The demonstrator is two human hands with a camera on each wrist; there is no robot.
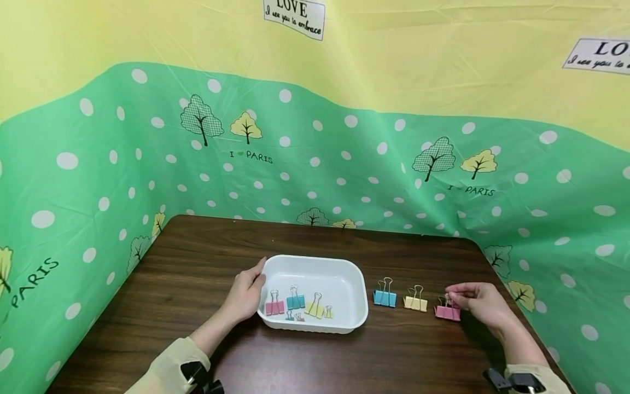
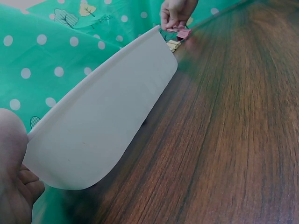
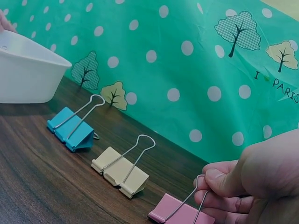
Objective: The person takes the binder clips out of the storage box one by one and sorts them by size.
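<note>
A white tray [image 1: 339, 323] stands mid-table with several binder clips inside, large and small, in pink, blue and yellow. My left hand [image 1: 248, 293] grips the tray's left rim, thumb on top. To the right of the tray, a blue binder clip [image 1: 385, 297], a yellow binder clip [image 1: 415, 303] and a pink binder clip [image 1: 447, 312] form a row on the table. With thumb and index finger, my right hand [image 1: 477, 303] pinches the wire handle of the pink clip, seen closely in the right wrist view, where the pink clip [image 3: 180, 211] is cut off below.
The dark wooden table [image 1: 315, 361] has its back edge against a green and yellow printed curtain [image 1: 315, 126]. The curtain also hangs along the left and right sides.
</note>
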